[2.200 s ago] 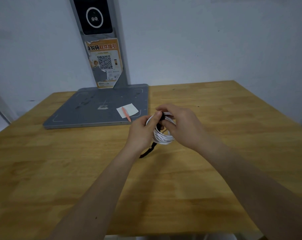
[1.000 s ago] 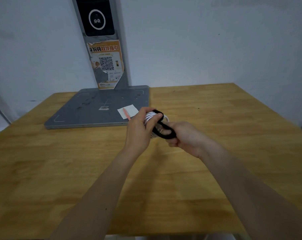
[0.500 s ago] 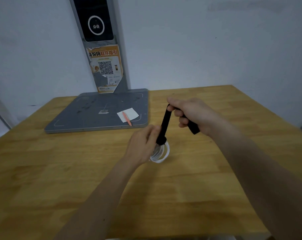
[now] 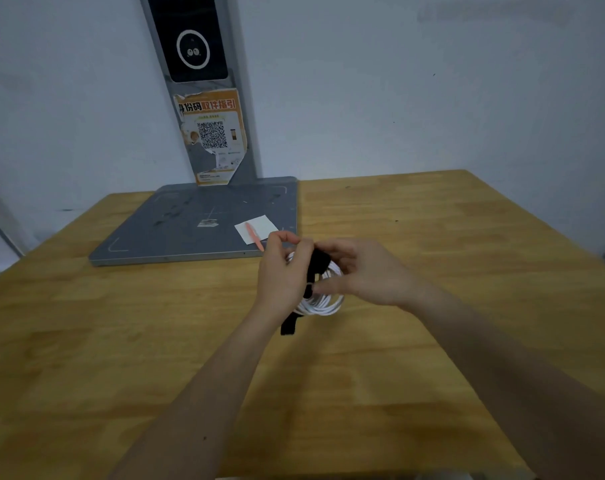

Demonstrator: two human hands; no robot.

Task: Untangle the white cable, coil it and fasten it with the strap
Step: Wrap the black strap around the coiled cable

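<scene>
- The left hand (image 4: 282,275) curls its fingers round the near-left side of the white cable (image 4: 320,303), holding the coil just above the table; its thumb and forefinger pinch together at the top, at about 11 o'clock from the coil.
- The right hand (image 4: 361,271) reaches in from 3 o'clock; its fingers are bent onto the black strap (image 4: 316,263) where it crosses the top of the coil, and its thumb presses low against the loops. The picture is blurred here, so whether it pinches the strap or only presses it down cannot be told.
- The coil sits between the two hands, near the middle of the wooden table (image 4: 467,237). One loose end of the strap hangs below the left hand, at 7 o'clock from the coil, its tip close to the tabletop.
- Progress, as a judgement: the cable looks untangled and wound into neat round loops, so those two steps appear done. The strap is laid over the bundle, but with an end dangling it does not look closed yet; wrapping the free end round and pressing it fast seems to be what remains.
- Count: one cable, one strap, two hands.
- Farther out, at 11 o'clock, lies one grey base plate (image 4: 176,233) with one upright post (image 4: 204,98); on the plate rest one white paper slip (image 4: 261,225) and one pink pen (image 4: 254,236).
</scene>
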